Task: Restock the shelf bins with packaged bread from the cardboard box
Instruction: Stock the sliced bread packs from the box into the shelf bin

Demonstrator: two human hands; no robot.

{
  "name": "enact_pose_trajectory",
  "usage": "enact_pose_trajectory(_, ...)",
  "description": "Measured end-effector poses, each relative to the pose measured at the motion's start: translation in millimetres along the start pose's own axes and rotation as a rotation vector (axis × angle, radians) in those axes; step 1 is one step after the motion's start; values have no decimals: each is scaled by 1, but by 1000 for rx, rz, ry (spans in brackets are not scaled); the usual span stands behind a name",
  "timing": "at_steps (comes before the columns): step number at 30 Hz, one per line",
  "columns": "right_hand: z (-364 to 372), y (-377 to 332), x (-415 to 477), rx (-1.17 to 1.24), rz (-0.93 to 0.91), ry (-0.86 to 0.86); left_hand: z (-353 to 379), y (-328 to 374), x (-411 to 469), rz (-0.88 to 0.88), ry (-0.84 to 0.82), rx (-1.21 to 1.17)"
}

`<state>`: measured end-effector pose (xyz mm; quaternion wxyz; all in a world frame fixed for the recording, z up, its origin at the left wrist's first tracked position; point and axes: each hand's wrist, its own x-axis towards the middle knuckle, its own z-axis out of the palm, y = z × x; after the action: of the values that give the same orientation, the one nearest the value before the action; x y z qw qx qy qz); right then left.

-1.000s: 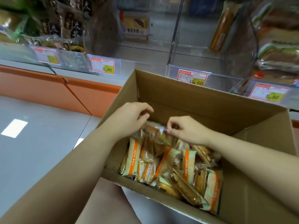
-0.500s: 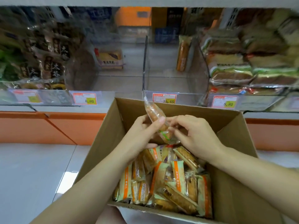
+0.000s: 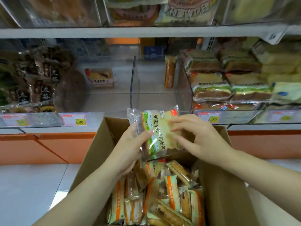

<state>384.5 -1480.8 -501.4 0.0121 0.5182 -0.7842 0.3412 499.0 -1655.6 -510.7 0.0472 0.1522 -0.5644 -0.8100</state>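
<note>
A clear-wrapped toast bread packet [image 3: 158, 132] with green stripes and Chinese print is held upright above the open cardboard box [image 3: 104, 142]. My left hand [image 3: 130, 149] grips its left edge, thumb across the front. My right hand [image 3: 197, 139] touches its right side with fingers spread over the wrapper. Inside the box lie several orange-striped bread packets [image 3: 162, 194]. Straight ahead stands a clear shelf bin [image 3: 156, 93], nearly bare, with one orange packet [image 3: 169, 72] leaning at its back.
The bin to the left holds one purple-labelled packet [image 3: 101, 77]; dark packets [image 3: 37, 79] fill the far left. Stacked green-striped toast loaves [image 3: 213, 90] fill the right bins. Price tags [image 3: 74, 119] line the shelf front. An upper shelf [image 3: 146, 32] overhangs. Orange base panels sit below.
My view has risen from the box to the shelf. Both hands lifted a packet out of the box and now hold the green-striped toast packet up before the clear bin.
</note>
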Motion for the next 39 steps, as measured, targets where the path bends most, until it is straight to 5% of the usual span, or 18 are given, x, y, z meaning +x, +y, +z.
enact_pose_trajectory(6,-34,14,1,46,314,175,45,24,24,127,24,-14)
enact_pose_trajectory(11,-67,32,-6,439,550,466,94,34,58,198,56,-12)
enact_pose_trajectory(16,-74,42,-14,847,608,577,151,20,88,216,169,-104)
enact_pose_trajectory(21,-99,66,-7,946,625,677,185,14,100,250,116,-68)
enact_pose_trajectory(28,-148,125,6,563,685,327,164,30,112,173,56,318)
enact_pose_trajectory(33,-158,130,26,268,567,273,172,31,119,294,104,777)
enact_pose_trajectory(39,-156,130,32,61,423,44,173,24,113,482,253,966)
